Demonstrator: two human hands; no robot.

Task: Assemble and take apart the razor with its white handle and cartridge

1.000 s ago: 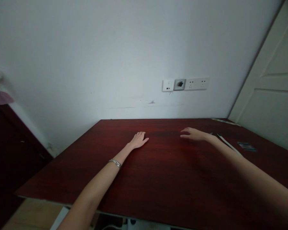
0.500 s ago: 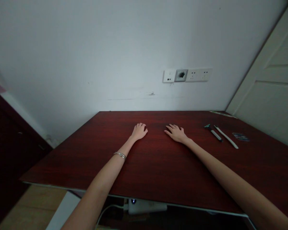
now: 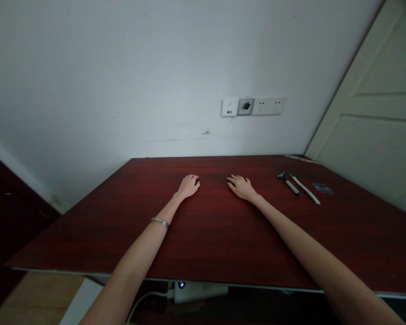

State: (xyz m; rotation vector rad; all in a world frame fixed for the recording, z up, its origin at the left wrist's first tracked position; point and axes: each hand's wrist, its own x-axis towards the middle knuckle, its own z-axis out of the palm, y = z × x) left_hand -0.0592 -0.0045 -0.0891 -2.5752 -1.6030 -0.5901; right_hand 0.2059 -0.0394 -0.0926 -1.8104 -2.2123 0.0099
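Observation:
My left hand (image 3: 188,186) lies flat, palm down, on the dark red wooden table (image 3: 206,234), fingers stretched toward the wall; a silver bracelet (image 3: 159,221) sits on that forearm. My right hand (image 3: 241,186) rests flat beside it, fingers spread, holding nothing. A razor (image 3: 288,183) with a dark head and a white stick-like tool (image 3: 304,188) lie to the right of my right hand, apart from it. A small dark packet (image 3: 323,188) lies further right.
A white wall stands behind the table with a row of sockets (image 3: 253,106). A pale door (image 3: 375,135) is at the right. A thin strip (image 3: 296,158) lies at the table's back right corner. A white power unit (image 3: 199,291) and cable sit under the front edge.
My right hand has moved left from near the razor and settled flat beside my left hand. The view has shifted slightly, so the razor and white tool show in full.

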